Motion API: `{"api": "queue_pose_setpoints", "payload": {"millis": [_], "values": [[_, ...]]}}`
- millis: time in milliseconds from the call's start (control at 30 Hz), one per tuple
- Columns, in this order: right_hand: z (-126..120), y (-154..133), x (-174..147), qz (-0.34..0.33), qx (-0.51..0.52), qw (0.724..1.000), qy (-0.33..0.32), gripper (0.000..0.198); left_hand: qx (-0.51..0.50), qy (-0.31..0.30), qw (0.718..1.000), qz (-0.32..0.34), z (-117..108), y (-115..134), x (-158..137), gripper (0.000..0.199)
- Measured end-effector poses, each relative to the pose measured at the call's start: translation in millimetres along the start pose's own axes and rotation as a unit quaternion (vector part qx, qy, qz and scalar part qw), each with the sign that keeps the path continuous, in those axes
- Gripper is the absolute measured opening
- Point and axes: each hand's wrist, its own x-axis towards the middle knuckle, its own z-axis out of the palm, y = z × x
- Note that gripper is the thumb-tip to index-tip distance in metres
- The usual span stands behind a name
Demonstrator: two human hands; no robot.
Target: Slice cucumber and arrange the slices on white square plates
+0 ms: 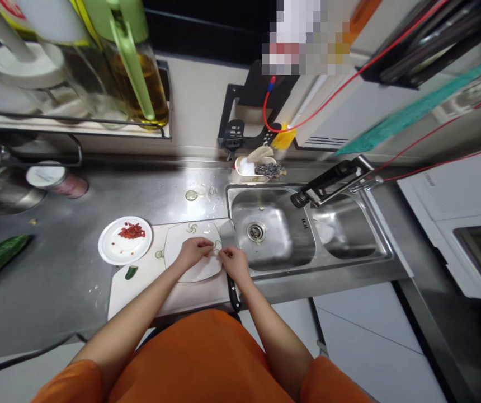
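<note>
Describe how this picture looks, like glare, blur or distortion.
Head view: bright glare whitens the floor of the silver stainless-steel double sink; wide-angle distortion seems to stretch and tilt the green-topped clear bottle of amber liquid at upper left; blocky pixelation hides detail at top, right of centre; the far right edge looks dark and smeared; the bare left hand and right hand look fairly clear.
</note>
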Motion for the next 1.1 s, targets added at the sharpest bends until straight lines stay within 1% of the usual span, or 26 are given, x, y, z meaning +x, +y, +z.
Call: {"api": "queue_pose_setpoints", "payload": {"millis": [167,300,800,1100], "values": [[0.8,-9.7,2.0,0.001,-0.122,0.992,0.018,0.015,0.094,0.038,0.993,0.055,-1.7,0.1,4.7,0.016],[-0.2,-16.9,2.3,0.018,-0.167,0.986,0.018,0.016,0.136,0.056,0.986,0.075,-1.0,1.6,6.4,0.016],[2.0,-24.6,5.3,0.035,-0.223,0.974,0.008,0.017,0.164,0.055,0.980,0.101,2.9,4.1,10.4,0.016],[5.6,-27.8,3.4,0.029,-0.235,0.971,0.015,0.015,0.212,0.060,0.969,0.115,6.0,10.8,6.9,0.018]]}}
